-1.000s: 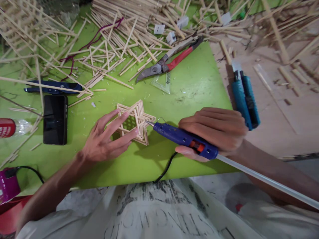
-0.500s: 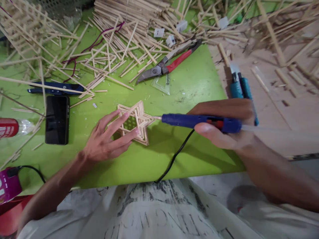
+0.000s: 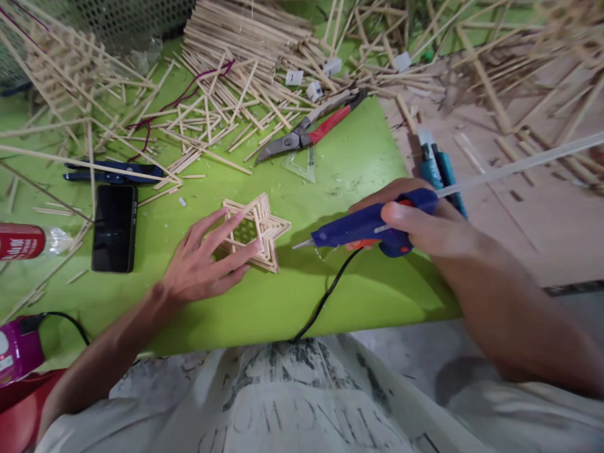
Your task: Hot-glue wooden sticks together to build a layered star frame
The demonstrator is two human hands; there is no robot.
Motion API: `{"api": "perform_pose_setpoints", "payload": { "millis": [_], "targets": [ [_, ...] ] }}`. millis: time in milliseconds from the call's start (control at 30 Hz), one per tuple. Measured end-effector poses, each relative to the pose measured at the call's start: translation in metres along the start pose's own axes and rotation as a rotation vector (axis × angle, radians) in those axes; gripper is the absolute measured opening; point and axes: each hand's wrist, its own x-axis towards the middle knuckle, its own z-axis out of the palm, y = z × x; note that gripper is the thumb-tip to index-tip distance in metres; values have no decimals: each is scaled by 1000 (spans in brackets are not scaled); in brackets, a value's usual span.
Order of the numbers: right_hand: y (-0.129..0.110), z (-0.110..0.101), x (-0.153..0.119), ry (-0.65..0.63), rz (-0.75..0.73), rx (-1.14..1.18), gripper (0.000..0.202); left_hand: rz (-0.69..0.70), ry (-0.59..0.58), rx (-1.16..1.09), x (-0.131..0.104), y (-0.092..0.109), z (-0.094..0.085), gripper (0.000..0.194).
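A star-shaped frame of thin wooden sticks (image 3: 271,229) lies flat on the green table (image 3: 264,308). My left hand (image 3: 205,258) rests on its left side, fingers spread, the fingertips touching the sticks. In my right hand (image 3: 415,220) is a blue glue gun (image 3: 352,228), gripped with the thumb on top. Its metal nozzle points left, a little to the right of the star and apart from it. A long clear glue stick (image 3: 523,167) extends from the back of the gun.
Red-handled pruning shears (image 3: 302,135) and a clear set square (image 3: 302,165) lie beyond the star. Loose sticks (image 3: 245,44) cover the back. At left are a black phone (image 3: 114,229), blue cutters (image 3: 111,171) and a bottle (image 3: 21,241). Teal markers (image 3: 446,167) lie at right.
The glue gun has drawn back from the star's right point and turned, its nozzle now lower and its rear higher. My left hand has stayed on the star. The view has shifted slightly.
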Motion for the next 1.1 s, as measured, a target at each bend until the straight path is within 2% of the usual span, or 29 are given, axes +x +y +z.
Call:
{"api": "perform_pose_setpoints", "payload": {
  "millis": [100, 267, 533, 733, 933, 1100],
  "targets": [
    [5, 3, 0, -64, 37, 141, 66, 10, 1, -1, 1, 0, 0, 70],
    [20, 3, 2, -70, 80, 248, 74, -9, -9, -1, 1, 0, 1, 72],
    [17, 7, 1, -58, 86, 260, 68, -17, -9, -12, 1, 0, 1, 73],
    [15, 10, 0, -51, 81, 266, 67, -50, -8, -58, -1, 0, 2, 86],
    [15, 10, -1, -83, 58, 265, 65, -252, -34, -225, 0, -4, -3, 110],
    [19, 8, -2, -111, 46, 252, 68, -356, -103, -344, 0, -10, -8, 109]
  ]
}}
